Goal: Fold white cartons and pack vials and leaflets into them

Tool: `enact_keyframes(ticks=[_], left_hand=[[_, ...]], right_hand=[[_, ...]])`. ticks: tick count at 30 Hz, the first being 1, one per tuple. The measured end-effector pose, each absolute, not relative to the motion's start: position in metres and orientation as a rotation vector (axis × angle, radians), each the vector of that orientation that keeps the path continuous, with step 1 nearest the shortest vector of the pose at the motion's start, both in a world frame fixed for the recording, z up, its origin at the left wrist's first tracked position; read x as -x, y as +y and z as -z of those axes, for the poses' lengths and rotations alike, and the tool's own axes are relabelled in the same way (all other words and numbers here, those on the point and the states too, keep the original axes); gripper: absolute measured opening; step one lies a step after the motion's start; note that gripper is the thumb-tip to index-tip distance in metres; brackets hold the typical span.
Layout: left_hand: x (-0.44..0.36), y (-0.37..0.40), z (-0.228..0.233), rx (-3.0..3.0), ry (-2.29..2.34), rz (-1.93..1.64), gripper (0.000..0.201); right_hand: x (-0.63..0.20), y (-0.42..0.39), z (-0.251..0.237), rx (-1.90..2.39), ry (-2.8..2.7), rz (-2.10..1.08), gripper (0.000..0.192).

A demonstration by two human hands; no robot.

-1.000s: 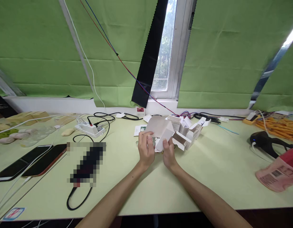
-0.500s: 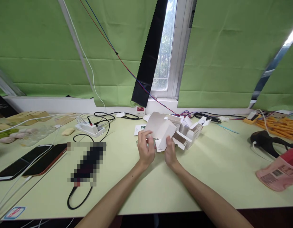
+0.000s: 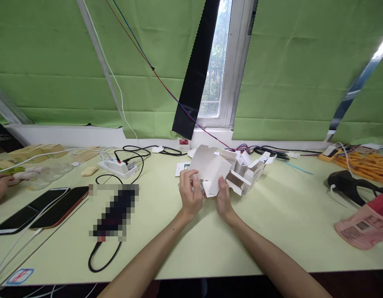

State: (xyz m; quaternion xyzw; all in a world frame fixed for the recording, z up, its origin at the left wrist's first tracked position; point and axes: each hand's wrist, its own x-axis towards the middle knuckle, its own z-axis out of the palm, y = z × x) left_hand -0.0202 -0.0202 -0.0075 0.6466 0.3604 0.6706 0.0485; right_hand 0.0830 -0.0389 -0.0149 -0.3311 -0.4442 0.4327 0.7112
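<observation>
**Both hands grip a tilted white carton over the green table**

The left hand (image 3: 190, 194) and the right hand (image 3: 222, 199) meet above the pale green table (image 3: 272, 231). Their fingers close on the near, lower end of a small white carton (image 3: 210, 169), left fingers curled on its left side, right thumb and fingers pinching its open bottom flap. The carton's long axis slants up and away to the left, its closed end pointing toward the window (image 3: 214, 74). Just beyond, touching its right side, lies a heap of opened white boxes (image 3: 249, 169).
</observation>
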Motion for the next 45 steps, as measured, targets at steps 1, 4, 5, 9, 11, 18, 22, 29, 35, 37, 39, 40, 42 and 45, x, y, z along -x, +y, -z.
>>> enact_keyframes(ticks=[1, 4, 5, 9, 11, 18, 22, 29, 35, 37, 39, 40, 42, 45], left_hand=[[0.0201, -0.0203, 0.0074, -1.972, 1.098, -2.047, 0.022], [0.0198, -0.0205, 0.0071, -1.965, 1.104, -2.050, 0.021], [0.0197, -0.0206, 0.0071, -1.966, 1.108, -2.052, 0.021], [0.0193, -0.0204, 0.0076, -1.976, 1.113, -2.055, 0.021], [0.0190, -0.0202, 0.0081, -1.968, 1.108, -2.053, 0.021], [0.0177, -0.0209, 0.0096, -1.975, 1.082, -2.046, 0.020], [0.0170, -0.0217, 0.0098, -1.981, 1.102, -2.051, 0.019], [0.0154, -0.0227, 0.0099, -1.977, 1.083, -2.039, 0.016], [0.0157, -0.0210, 0.0096, -1.980, 1.094, -2.059, 0.014], [0.0159, -0.0204, 0.0096, -1.976, 1.103, -2.064, 0.014], [0.0158, -0.0202, 0.0093, -1.965, 1.108, -2.057, 0.014], [0.0157, -0.0203, 0.0091, -1.958, 1.107, -2.052, 0.013], [0.0156, -0.0207, 0.0086, -1.946, 1.103, -2.046, 0.013], [0.0156, -0.0209, 0.0078, -1.937, 1.103, -2.040, 0.013]], right_hand=[[-0.0828, -0.0392, 0.0147, 0.723, -0.974, -1.001, 0.057], [-0.0826, -0.0395, 0.0146, 0.705, -0.945, -1.071, 0.060], [-0.0826, -0.0393, 0.0148, 0.705, -0.939, -1.073, 0.061], [-0.0826, -0.0378, 0.0158, 0.695, -0.916, -1.073, 0.059], [-0.0826, -0.0370, 0.0166, 0.692, -0.911, -1.073, 0.058], [-0.0829, -0.0355, 0.0202, 0.700, -0.927, -1.047, 0.057], [-0.0829, -0.0356, 0.0196, 0.720, -0.921, -1.012, 0.058], [-0.0833, -0.0349, 0.0193, 0.769, -0.927, -0.966, 0.061], [-0.0825, -0.0367, 0.0173, 0.724, -0.913, -0.978, 0.059], [-0.0824, -0.0375, 0.0162, 0.721, -0.914, -0.977, 0.059], [-0.0825, -0.0379, 0.0156, 0.729, -0.919, -0.972, 0.059], [-0.0827, -0.0380, 0.0155, 0.734, -0.921, -0.970, 0.058], [-0.0829, -0.0380, 0.0155, 0.735, -0.920, -0.968, 0.057], [-0.0830, -0.0381, 0.0153, 0.728, -0.917, -0.966, 0.055]])
